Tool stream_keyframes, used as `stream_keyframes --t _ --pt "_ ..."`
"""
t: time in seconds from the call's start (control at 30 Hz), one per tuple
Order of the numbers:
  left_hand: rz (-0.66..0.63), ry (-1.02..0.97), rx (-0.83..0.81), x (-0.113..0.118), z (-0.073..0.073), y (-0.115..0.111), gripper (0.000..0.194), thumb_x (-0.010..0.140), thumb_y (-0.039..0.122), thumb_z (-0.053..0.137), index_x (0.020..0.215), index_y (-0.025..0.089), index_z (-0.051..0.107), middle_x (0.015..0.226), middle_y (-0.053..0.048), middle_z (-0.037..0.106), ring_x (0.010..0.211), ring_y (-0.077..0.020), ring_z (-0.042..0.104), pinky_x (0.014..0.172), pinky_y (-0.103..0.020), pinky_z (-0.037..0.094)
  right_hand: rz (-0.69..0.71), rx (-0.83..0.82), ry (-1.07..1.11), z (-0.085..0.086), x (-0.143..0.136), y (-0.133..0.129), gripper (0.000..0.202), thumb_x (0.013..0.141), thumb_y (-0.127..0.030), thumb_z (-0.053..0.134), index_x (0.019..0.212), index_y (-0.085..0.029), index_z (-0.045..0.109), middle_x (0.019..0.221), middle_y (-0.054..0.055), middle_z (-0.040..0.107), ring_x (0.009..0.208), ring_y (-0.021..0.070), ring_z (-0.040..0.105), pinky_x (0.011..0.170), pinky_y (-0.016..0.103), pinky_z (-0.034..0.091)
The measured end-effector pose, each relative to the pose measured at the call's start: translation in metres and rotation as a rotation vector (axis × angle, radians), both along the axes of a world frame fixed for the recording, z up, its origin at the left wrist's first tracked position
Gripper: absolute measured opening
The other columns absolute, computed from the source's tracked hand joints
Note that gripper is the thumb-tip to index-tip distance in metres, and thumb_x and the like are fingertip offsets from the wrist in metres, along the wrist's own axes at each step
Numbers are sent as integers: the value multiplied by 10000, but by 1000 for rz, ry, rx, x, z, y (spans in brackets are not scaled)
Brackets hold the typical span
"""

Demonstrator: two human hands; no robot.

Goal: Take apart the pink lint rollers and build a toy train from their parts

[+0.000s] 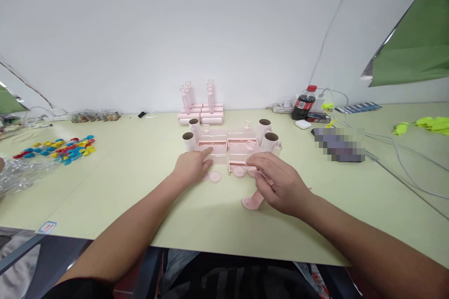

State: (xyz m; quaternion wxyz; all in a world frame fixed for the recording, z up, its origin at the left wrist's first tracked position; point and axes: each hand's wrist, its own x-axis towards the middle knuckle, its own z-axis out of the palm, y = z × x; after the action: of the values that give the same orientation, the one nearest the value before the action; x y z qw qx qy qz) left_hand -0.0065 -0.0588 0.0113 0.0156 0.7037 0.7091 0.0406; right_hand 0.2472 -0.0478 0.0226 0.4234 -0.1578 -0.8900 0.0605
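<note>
My left hand [192,167] reaches over the left side of a group of pink parts. Its index finger points out over a pink tray-like part [212,144], with the thumb apart. Just below it lies a flat pink disc [215,177]. My right hand [280,181] is spread at the front right, fingertips beside an open pink case [232,165] and another pink disc [239,171]. Partly hidden beneath this hand is a longer pink piece with a rounded end [251,202]. White rolls with brown cores [189,142] stand upright at both sides.
Pink assembled pieces with upright handles [201,111] stand by the wall. A cola bottle [304,103], a white case [303,124], a blurred dark device [336,145] and cables lie right. Colourful small pieces [66,148] and clear plastic bags [28,173] lie left.
</note>
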Motion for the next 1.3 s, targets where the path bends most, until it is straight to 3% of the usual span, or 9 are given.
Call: stream_keyframes --t 0.1,0.2,0.33,0.47,0.6,0.77,0.93,1.03,1.3 --pt "-25 -162 78 6 -1 -4 484 928 381 430 1377 212 496 821 -48 719 741 -228 647 617 -295 411 5 -21 4 -1 0 -1 394 820 -11 468 1163 -194 538 1028 103 627 989 235 593 822 403 525" --pt "-221 -499 94 21 -2 -13 379 947 402 428 1182 195 641 862 -42 719 756 -181 637 680 -274 441 26 -44 24 -2 -1 -3 410 817 -2 471 1174 -194 533 1038 101 623 990 226 588 822 391 523" --pt "-548 -869 -130 47 -1 -25 342 935 438 487 1042 169 670 913 -44 694 768 -144 606 693 -244 454 113 -30 61 0 -4 -11 404 823 -17 488 1189 -182 527 1054 107 615 1001 217 586 825 374 526" --pt "-672 -1077 -398 60 -5 -27 405 902 519 518 942 140 657 749 -32 632 678 -131 566 631 -239 450 227 -24 69 6 -7 -19 404 846 -41 491 1214 -206 515 1056 97 610 983 207 589 806 365 528" --pt "-663 -1269 -511 56 -8 -27 366 832 507 633 823 141 636 694 -11 585 641 -114 544 590 -219 431 269 -56 53 11 -3 -18 411 874 -170 553 1270 -223 457 1135 122 579 1076 240 568 862 407 520" --pt "-562 -1593 -666 39 -8 -29 366 750 450 749 863 122 632 749 -47 644 623 -133 616 612 -263 511 189 -253 -179 9 10 -7 641 848 -424 643 1371 -182 363 1248 172 566 1099 266 581 866 398 521" --pt "-465 -1729 -624 31 -7 -30 442 668 425 822 931 123 637 705 -29 645 615 -146 641 605 -286 562 132 -463 -443 2 5 -8 313 892 -339 589 1145 -168 520 959 79 669 735 171 608 618 278 481" --pt "-432 -1753 -569 32 -5 -30 445 655 434 829 907 124 632 691 -28 652 597 -137 640 591 -270 568 96 -480 -486 4 1 -13 145 932 -313 518 978 -178 550 885 59 658 741 175 594 628 279 450" --pt "-449 -1763 -564 35 2 -38 449 679 458 807 919 134 608 678 -24 652 561 -125 631 542 -241 554 109 -514 -529 22 2 -20 138 939 -301 504 956 -184 577 891 54 665 742 173 592 627 271 437"
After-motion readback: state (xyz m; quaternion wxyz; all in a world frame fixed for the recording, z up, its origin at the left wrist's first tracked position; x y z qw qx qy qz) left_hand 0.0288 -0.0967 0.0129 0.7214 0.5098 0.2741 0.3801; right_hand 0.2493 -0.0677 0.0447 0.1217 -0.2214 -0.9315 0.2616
